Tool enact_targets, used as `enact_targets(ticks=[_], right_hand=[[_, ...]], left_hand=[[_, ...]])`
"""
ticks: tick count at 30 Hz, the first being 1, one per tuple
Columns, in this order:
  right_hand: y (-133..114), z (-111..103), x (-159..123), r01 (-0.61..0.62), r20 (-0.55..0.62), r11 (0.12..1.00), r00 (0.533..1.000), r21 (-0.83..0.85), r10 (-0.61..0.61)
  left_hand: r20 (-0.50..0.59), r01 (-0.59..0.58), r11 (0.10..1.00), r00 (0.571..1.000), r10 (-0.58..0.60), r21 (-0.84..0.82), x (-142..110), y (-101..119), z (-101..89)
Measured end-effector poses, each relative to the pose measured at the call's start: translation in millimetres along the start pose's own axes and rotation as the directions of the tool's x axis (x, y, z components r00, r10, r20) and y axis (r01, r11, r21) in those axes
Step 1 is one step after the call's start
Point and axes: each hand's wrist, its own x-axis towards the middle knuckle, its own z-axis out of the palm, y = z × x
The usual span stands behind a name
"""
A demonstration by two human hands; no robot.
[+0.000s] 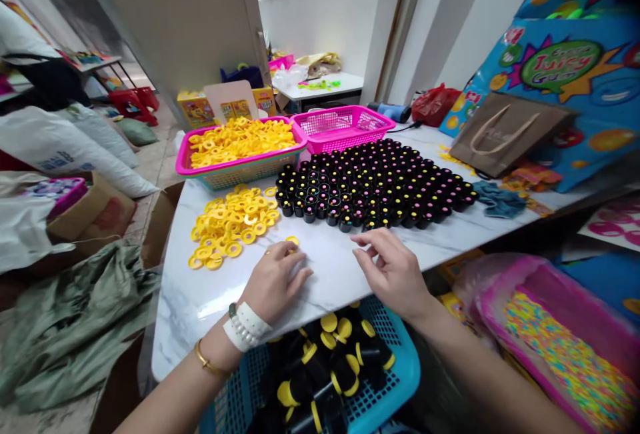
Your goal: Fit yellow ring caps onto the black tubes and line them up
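My left hand (277,281) rests low over the marble-patterned table with its thumb and index finger apart. Just beyond its fingers lies a single yellow ring (293,241), partly hidden by the hand. A loose pile of yellow rings (233,221) spreads to the left. My right hand (390,267) is over the table's front edge, thumb and index finger parted, with nothing visible between them. Its fingertips are close to the front row of black cylindrical pieces (373,184), which stand tightly packed with pink or yellow dots on top.
A pink basket (181,162) heaped with yellow rings and another pink basket (345,131) stand behind. Below the table edge, a blue basket (407,367) holds black pieces with yellow caps. At right are a brown paper bag (505,131) and a tub (500,281) of colourful bits.
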Motion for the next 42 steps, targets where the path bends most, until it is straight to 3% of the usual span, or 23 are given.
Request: enact_targets(ticks=[2,5,7,9,13,17,19,22,26,33,39,42], right_hand=[[-0.8,2.7,6.3,0.024,0.024,1.0,0.999,0.02,-0.025],[2.1,6.0,6.5,0.057,0.025,0.998,0.998,0.016,-0.058],[8.1,6.6,5.1,0.059,-0.003,0.998,0.998,-0.027,-0.06],[15.8,6.5,5.8,0.041,-0.028,0.993,0.999,-0.111,-0.044],[26.5,9.9,18.4,-0.024,0.043,0.926,0.998,-0.376,0.043],[26.8,22.7,37.9,-0.031,0.158,0.771,0.973,-0.636,0.17],[25.7,29.4,45.6,0.002,0.201,0.717,0.961,-0.697,0.192],[24.8,33.7,52.0,0.016,0.208,0.68,0.957,-0.733,0.202],[19.8,29.1,48.8,-0.002,0.203,0.731,0.96,-0.682,0.192],[-0.7,31.9,22.6,0.072,0.412,0.917,0.905,-0.392,0.104],[1.1,26.6,14.7,0.046,0.37,0.966,0.928,-0.254,0.053],[-8.3,14.9,-2.1,0.063,0.293,0.981,0.956,-0.183,-0.007]], left_hand=[[-0.08,0.016,0.999,0.997,-0.014,0.032,8.8,-2.0,-4.1],[-0.163,0.168,0.959,0.978,-0.132,0.227,27.4,-26.9,-9.9],[-0.101,0.193,0.932,0.98,-0.17,0.308,34.2,-45.2,-9.6],[-0.012,0.147,0.932,0.988,-0.152,0.332,32.3,-53.3,-7.2],[0.029,0.075,0.938,0.995,-0.09,0.338,13.1,-35.2,-6.4],[-0.034,0.047,0.959,0.999,-0.039,0.279,2.9,-4.1,-9.3],[-0.025,0.02,0.976,1.0,-0.015,0.219,4.2,7.3,-7.1],[0.082,-0.01,0.994,0.997,0.001,0.11,7.1,16.6,-1.0],[0.119,0.027,0.999,0.992,-0.029,0.021,-2.8,18.4,1.1],[-0.025,0.101,0.987,0.994,-0.105,-0.124,-45.3,24.1,-6.0],[0.01,0.129,0.99,0.992,-0.129,-0.054,-43.7,32.3,4.9],[0.004,0.151,0.98,0.988,-0.152,-0.13,-39.0,33.8,0.5]])
